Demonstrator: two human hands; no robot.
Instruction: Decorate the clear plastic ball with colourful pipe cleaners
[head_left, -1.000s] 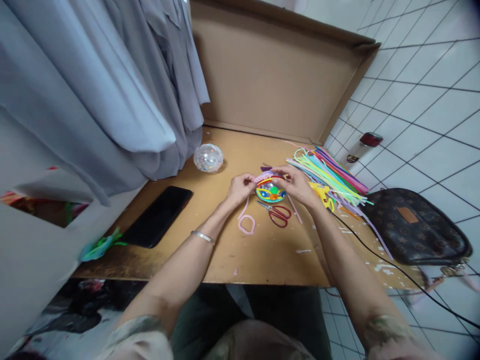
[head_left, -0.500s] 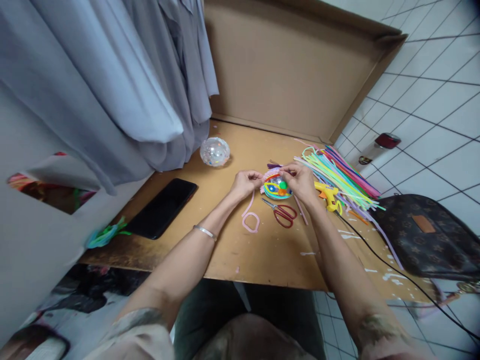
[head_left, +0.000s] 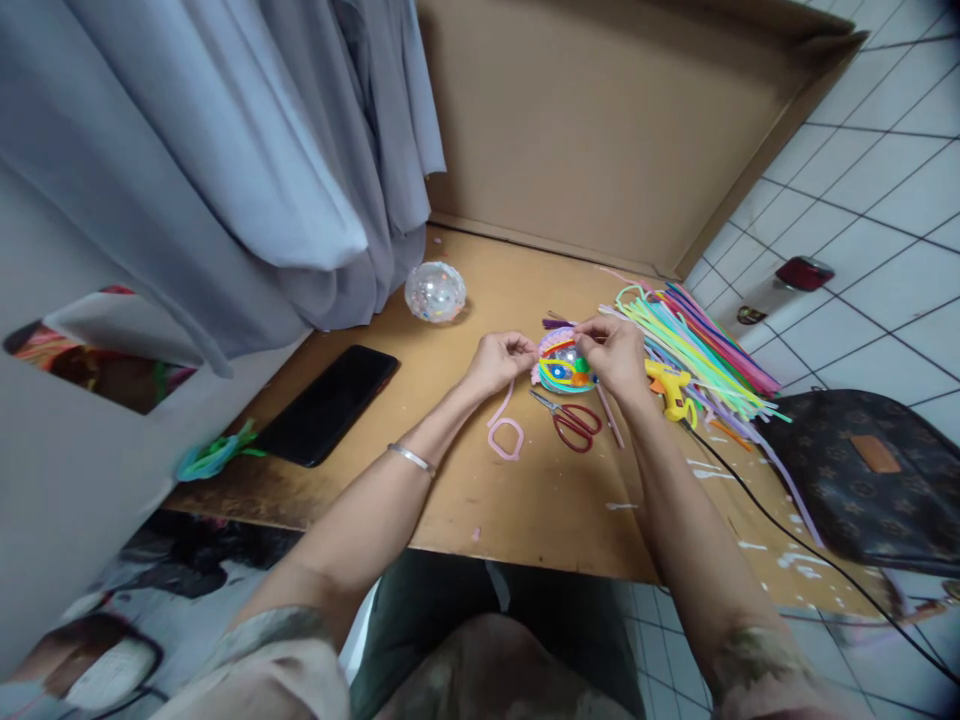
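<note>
Between my hands rests a small ball decorated with bright pipe cleaners: pink along its upper edge, then red, yellow, blue, green, orange and turquoise. My left hand is closed in a pinch at the ball's left side, on a pink pipe cleaner whose loose end hangs down and curls into a loop on the table. At the ball's upper right, the fingertips of my right hand press together against its edge; the fingers hide the exact contact. Red-handled scissors lie just below the ball.
A clear ball with coloured specks stands farther back. A black phone lies to the left. Rightward are a pile of pipe cleaners, a yellow glue gun with its black cord, and a dark patterned bag. Cardboard rises behind.
The view has shifted slightly, so the table things appear a little farther right. My hands stay at the decorated ball, with only small finger movements.
</note>
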